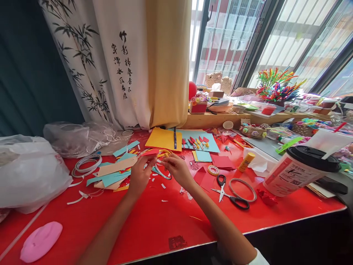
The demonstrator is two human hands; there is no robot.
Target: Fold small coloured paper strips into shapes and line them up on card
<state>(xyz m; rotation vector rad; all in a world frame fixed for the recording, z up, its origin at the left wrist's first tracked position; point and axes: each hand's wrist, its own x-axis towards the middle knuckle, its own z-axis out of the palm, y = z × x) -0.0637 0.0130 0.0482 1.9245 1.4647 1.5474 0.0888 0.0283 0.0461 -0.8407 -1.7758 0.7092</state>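
Observation:
Over the middle of the red table, my left hand (141, 171) is closed, with a folded red piece of paper (150, 152) at its fingertips. Close beside it, my right hand (178, 168) is pinched near a tiny white strip; what its fingers grip is too small to tell. Just below the fingers is part of a light blue ring (167, 177), perhaps a tape roll. Left of my hands lies a heap of blue, tan and yellow paper strips (117, 171). Beyond them, small folded red and yellow paper pieces (198, 141) rest on a blue sheet (213, 141).
Scissors (221, 191), a tape ring (255, 195), a glue stick (246, 162) and red paper squares (223, 162) lie to the right. A large lidded cup (292, 176) stands near the right edge. White plastic bags (30, 169) and a pink lump (41, 241) are on the left.

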